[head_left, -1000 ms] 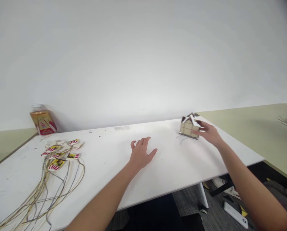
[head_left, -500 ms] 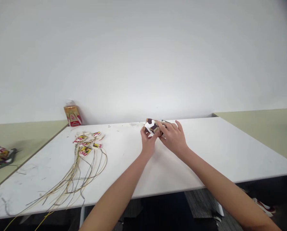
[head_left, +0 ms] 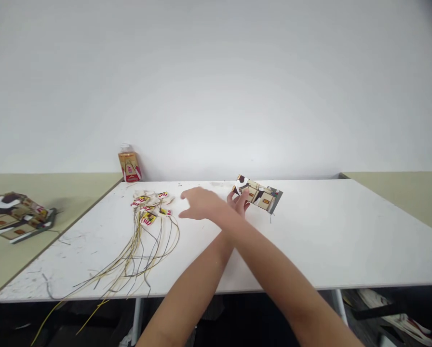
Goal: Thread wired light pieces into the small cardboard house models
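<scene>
My left hand (head_left: pixel 239 200) grips the left end of a small cardboard house model (head_left: pixel 259 195), brown and white, and holds it tilted just above the white table (head_left: pixel 328 241). My right arm crosses over the left one. My right hand (head_left: pixel 198 203) reaches left with its fingers stretched out and nothing in it. It hovers just right of a bundle of thin wires (head_left: pixel 143 250) tipped with small red, white and yellow cardboard pieces (head_left: pixel 151 207).
An orange-labelled bottle (head_left: pixel 129 166) stands at the table's back edge by the wall. More brown and white model parts (head_left: pixel 15 217) lie on the green surface at the left. Another green surface (head_left: pixel 400 193) adjoins on the right. Shoes (head_left: pixel 393 308) lie on the floor below.
My right hand took the house model from the table's right end and passed it to my left hand. My right hand has since let go and swung left, across my left arm, towards the wire bundle.
</scene>
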The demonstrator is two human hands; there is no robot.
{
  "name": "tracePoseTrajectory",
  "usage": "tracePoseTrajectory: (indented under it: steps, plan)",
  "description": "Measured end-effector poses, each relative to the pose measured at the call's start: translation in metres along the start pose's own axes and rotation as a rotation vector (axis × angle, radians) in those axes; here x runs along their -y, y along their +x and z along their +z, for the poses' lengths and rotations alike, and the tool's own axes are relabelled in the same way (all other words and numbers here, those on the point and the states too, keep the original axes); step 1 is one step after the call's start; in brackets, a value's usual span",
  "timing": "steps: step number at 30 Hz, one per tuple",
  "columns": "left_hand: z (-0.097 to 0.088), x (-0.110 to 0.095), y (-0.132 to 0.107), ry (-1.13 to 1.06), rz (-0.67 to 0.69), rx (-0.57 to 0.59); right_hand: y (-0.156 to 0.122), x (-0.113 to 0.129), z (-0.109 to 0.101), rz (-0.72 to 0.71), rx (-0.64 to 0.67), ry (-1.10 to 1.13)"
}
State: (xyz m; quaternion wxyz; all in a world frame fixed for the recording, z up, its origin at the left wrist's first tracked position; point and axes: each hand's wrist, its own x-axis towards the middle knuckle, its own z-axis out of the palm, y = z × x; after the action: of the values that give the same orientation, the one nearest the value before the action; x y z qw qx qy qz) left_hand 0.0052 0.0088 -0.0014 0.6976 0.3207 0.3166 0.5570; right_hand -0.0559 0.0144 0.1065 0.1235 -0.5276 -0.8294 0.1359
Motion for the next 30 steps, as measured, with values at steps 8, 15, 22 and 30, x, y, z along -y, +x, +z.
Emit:
tracePoseTrajectory:
  steps: [8,15,22,30]
  plan:
    - [-0.007,-0.005,-0.001,-0.205,-0.097,0.043,0.072,0.005,0.072,0.093,0.183,0.062]
    - [-0.006,-0.004,-0.002,-0.29,-0.137,0.083,0.07,0.003,0.077,0.137,0.168,0.177]
    - [-0.003,0.0,-0.009,-0.285,-0.147,0.098,0.049,-0.01,0.067,0.284,-0.031,0.479]
    - [0.0,0.008,-0.01,-0.279,-0.169,0.079,0.01,-0.002,0.032,0.137,-0.277,1.531]
